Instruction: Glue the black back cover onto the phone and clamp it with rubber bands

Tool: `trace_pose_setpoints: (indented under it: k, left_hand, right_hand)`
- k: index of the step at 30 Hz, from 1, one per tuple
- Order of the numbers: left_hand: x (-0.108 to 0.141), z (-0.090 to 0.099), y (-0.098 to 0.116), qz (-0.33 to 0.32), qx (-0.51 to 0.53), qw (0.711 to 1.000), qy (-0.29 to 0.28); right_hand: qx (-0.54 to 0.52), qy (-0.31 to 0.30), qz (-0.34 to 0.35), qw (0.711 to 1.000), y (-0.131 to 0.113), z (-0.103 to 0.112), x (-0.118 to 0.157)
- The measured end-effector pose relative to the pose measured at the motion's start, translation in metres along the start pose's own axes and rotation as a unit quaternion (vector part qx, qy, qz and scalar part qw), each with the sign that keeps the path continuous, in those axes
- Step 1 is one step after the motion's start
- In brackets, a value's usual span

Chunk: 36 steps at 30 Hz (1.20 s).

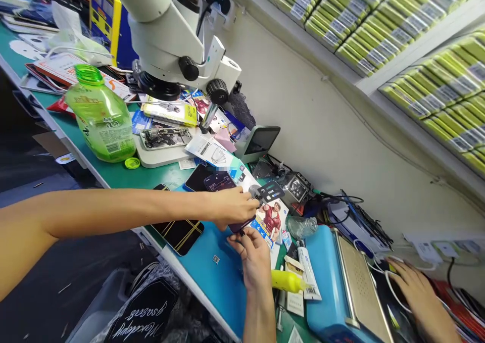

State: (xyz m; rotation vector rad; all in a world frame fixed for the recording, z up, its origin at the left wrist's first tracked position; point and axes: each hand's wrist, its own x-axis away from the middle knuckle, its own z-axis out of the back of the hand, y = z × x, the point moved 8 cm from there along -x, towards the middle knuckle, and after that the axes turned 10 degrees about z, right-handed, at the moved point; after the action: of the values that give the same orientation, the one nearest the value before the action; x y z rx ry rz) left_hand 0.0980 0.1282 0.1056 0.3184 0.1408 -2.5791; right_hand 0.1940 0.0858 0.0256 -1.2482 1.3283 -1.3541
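Observation:
A phone (219, 182) with a lit screen lies on the workbench at mid-view. My left hand (235, 207) reaches across from the left and is closed over this phone's middle, covering much of its screen. At the phone's lower end, my right hand (254, 252) has its thumb and fingers pinched together. Something small and dark shows at those fingertips, too small to name. A second dark phone (198, 178) lies beside the lit one. Below my left forearm rests a black phone or case with yellow lines (182, 236). A tiny square piece (215, 259) lies on the blue mat (223, 282).
A microscope (166, 45) overhangs the bench, with an opened phone (165, 138) on its base. A green bottle (102, 120) stands uncapped at the left. Towards the right are a yellow squeeze bottle (286, 281), a blue machine (322, 282) and another person's hand (420, 292).

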Motion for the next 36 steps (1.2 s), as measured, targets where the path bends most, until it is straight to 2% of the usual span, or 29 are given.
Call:
trace_pose_setpoints:
  k: [5,17,24,36]
  left_hand:
    - [-0.002,-0.003,-0.007,0.01,0.013,0.999,-0.028]
    - [-0.005,-0.01,-0.006,0.025,-0.003,0.999,-0.035]
    - [-0.01,-0.009,-0.005,0.052,-0.008,0.998,-0.028]
    - [-0.004,-0.006,-0.026,0.059,0.068,0.995,-0.038]
  right_hand:
    - [-0.019,0.057,-0.007,0.998,0.0,0.005,-0.001]
    - [0.005,0.092,-0.032,0.995,0.007,0.009,-0.004]
    - [0.055,0.126,0.011,0.99,0.004,0.012,-0.013]
    - [0.094,0.074,0.135,0.984,-0.015,0.007,-0.008]
